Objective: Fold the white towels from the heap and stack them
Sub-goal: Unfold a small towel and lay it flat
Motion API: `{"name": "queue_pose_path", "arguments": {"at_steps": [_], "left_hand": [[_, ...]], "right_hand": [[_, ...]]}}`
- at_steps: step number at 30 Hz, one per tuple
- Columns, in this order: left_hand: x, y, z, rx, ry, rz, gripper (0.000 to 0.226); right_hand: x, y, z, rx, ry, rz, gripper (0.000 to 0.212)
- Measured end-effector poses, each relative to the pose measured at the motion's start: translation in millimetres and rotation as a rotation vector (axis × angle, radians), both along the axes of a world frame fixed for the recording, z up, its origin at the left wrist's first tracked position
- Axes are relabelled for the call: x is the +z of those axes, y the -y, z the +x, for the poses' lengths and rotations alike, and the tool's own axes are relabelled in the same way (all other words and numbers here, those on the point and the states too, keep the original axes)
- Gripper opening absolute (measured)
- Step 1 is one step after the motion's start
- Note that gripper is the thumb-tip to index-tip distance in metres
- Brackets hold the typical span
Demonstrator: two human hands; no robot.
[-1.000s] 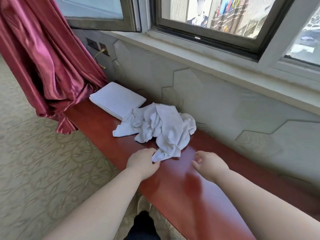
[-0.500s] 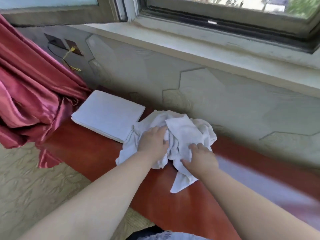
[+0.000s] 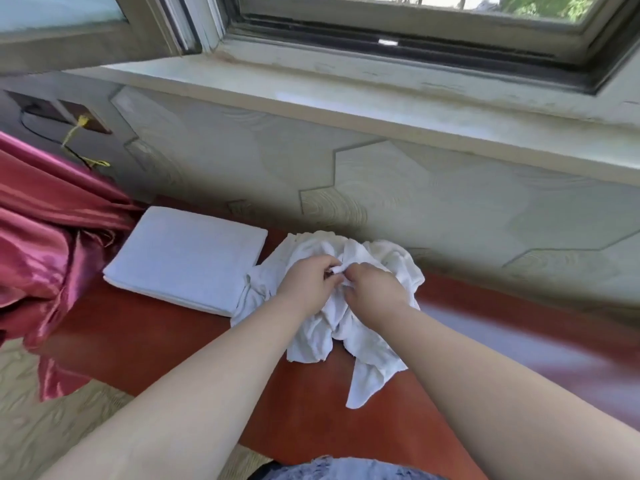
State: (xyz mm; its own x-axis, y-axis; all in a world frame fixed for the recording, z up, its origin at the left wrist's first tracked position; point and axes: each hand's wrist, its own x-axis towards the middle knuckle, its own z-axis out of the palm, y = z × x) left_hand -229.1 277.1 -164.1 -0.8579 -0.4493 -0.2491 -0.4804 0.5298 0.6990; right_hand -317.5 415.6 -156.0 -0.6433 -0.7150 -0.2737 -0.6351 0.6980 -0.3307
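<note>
White crumpled towels [image 3: 360,327] lie heaped on the red bench [image 3: 145,334] beside the folded stack [image 3: 187,261], where my left hand [image 3: 306,285] and right hand [image 3: 372,292] pinch one edge to pull a towel free.

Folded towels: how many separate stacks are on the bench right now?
1: the folded stack lies at the heap's left, beside the red curtain. How many towels it holds cannot be told.

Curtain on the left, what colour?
Shiny deep red to magenta satin curtain, plain with no pattern, seen in the head view.
</note>
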Motion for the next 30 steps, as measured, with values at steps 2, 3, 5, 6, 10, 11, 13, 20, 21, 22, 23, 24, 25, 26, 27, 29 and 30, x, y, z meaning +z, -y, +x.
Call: {"name": "queue_pose_path", "arguments": {"at_steps": [2, 3, 5, 6, 10, 11, 13, 20, 21, 22, 23, 24, 25, 26, 27, 29, 30], "left_hand": [[1.9, -3.2, 3.8, -0.026, -0.011, 0.045, 0.038], [1.8, -4.6, 5.5, -0.039, -0.012, 0.031, 0.045], [1.6, -8.5, 6.2, -0.040, -0.001, -0.060, 0.053], [1.6, -11.7, 4.4, -0.036, 0.004, -0.115, 0.052], [7.4, -38.7, -6.9, -0.142, 0.019, -0.256, 0.046], [8.6, -47.7, -7.3, -0.185, 0.032, -0.243, 0.047], [6.3, -65.1, -4.5, -0.248, 0.092, -0.213, 0.054], [-9.0, -94.0, -6.3, 0.055, 0.230, -0.219, 0.088], [-7.8, -92.3, -8.5, 0.076, 0.260, -0.213, 0.082], [-7.0, -90.7, -9.9, 0.064, 0.295, -0.222, 0.070], [-3.1, -92.0, -10.1, 0.033, 0.319, -0.243, 0.055], [-0.3, -95.4, -9.0, 0.009, 0.318, -0.275, 0.041], [5.4, -102.5, -7.7, 0.002, 0.280, -0.305, 0.031], [13.0, -112.1, -6.8, -0.002, 0.228, -0.336, 0.029], [22.0, -123.4, -8.3, -0.012, 0.183, -0.397, 0.029], [40.2, -148.6, -17.1, -0.054, 0.089, -0.548, 0.027], [47.2, -161.4, -24.1, -0.075, 0.031, -0.564, 0.026]], "right_hand": [[3.8, -8.1, 0.8, -0.073, 0.021, -0.080, 0.026], [7.2, -14.8, 0.7, -0.105, 0.037, -0.134, 0.029], [14.1, -31.1, -0.3, -0.135, 0.049, -0.200, 0.033], [18.2, -40.1, -1.7, -0.134, 0.038, -0.213, 0.037], [38.0, -75.9, -10.9, -0.179, -0.035, -0.274, 0.041], [40.4, -85.7, -13.8, -0.225, -0.037, -0.311, 0.041], [48.5, -103.1, -19.0, -0.392, 0.053, -0.413, 0.040], [82.4, -151.1, -30.2, -0.574, 0.411, -0.470, 0.011], [83.4, -158.1, -31.1, -0.552, 0.415, -0.435, 0.017], [84.3, -164.7, -31.2, -0.534, 0.414, -0.408, 0.020], [83.6, -172.2, -31.1, -0.520, 0.400, -0.391, 0.021], [84.1, -180.5, -30.4, -0.504, 0.377, -0.380, 0.021], [84.4, -189.8, -30.3, -0.492, 0.349, -0.371, 0.024], [86.8, -199.1, -29.0, -0.478, 0.319, -0.362, 0.029], [88.1, -208.6, -28.9, -0.460, 0.290, -0.355, 0.030], [93.4, -227.8, -30.5, -0.436, 0.272, -0.348, 0.022], [96.2, -237.2, -31.9, -0.414, 0.269, -0.331, 0.027]]}}
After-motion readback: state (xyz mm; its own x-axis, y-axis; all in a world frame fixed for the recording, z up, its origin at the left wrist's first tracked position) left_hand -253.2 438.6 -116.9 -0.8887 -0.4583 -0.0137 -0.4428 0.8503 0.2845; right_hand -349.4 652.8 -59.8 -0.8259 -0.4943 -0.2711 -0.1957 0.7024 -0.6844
